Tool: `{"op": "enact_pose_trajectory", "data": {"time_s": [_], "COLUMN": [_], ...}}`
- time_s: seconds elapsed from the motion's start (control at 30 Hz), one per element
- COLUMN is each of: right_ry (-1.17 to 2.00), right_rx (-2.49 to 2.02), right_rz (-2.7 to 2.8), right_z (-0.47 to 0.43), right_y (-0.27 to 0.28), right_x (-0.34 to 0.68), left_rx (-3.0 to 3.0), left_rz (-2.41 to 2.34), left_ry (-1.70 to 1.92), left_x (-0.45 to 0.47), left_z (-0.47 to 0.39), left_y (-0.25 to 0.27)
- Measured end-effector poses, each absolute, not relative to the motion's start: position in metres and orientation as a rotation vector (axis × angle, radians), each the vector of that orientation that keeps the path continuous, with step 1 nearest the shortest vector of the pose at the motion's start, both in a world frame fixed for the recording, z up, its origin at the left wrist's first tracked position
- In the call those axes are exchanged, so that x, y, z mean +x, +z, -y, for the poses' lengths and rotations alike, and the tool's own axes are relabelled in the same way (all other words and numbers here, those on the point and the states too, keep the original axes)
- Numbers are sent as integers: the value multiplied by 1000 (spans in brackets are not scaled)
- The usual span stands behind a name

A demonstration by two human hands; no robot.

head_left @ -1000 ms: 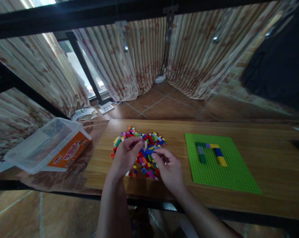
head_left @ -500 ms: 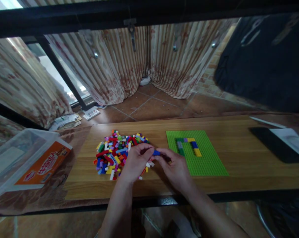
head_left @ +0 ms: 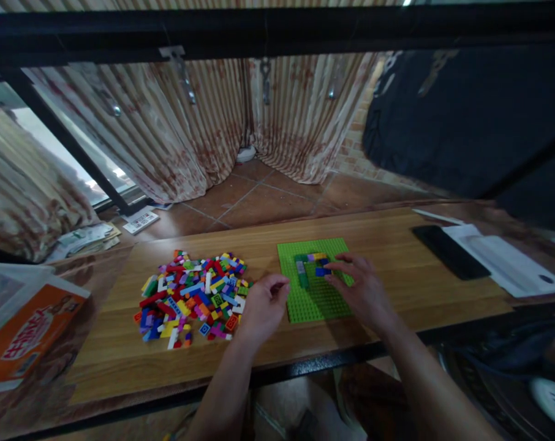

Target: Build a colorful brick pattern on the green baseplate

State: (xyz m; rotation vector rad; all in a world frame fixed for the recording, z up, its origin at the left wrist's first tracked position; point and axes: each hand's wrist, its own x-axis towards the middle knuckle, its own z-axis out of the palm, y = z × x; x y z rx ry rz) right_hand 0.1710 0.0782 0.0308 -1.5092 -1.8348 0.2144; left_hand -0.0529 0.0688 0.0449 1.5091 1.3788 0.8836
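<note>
A green baseplate [head_left: 300, 309] lies on the table, carrying a bent row of bricks: green, grey, purple, yellow and blue. Over the right side of this row, my right hand [head_left: 362, 291] pinches a blue brick [head_left: 322, 271] between thumb and fingers. Whether the brick is pressed onto the studs I cannot tell. My left hand [head_left: 266, 303] is by the plate's left edge with its fingers curled closed; what is inside them, if anything, is hidden. Left of that hand spreads a pile of loose coloured bricks [head_left: 195, 294].
At the far left stands a clear plastic box [head_left: 15, 275] with an orange label. A black tablet-like slab [head_left: 449, 251] and white sheets [head_left: 502, 260] lie at the right of the wooden table [head_left: 241, 245]. Curtains hang beyond the tiled floor.
My hands have parted. The right one carried the blue brick from beside the pile to the row on the baseplate; the left stayed near the pile. The view has turned right.
</note>
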Motion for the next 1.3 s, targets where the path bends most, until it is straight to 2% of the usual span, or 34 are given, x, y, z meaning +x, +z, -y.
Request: {"op": "enact_pose_trajectory", "data": {"time_s": [0.2,0.7,1.3], "right_ry": [257,349,406], "right_rx": [-1522,-1577,-1604], "right_rz": [1944,2005,1966], "right_z": [-82,-86,-87], "right_y": [19,19,12], "right_x": [176,166,166], "left_rx": [1821,2126,2422], "left_rz": [-1534,-1527,-1787], "left_ry": [758,585,81], "left_x": [-38,-24,6], "left_z": [-69,-61,-44], "left_y": [39,40,42]}}
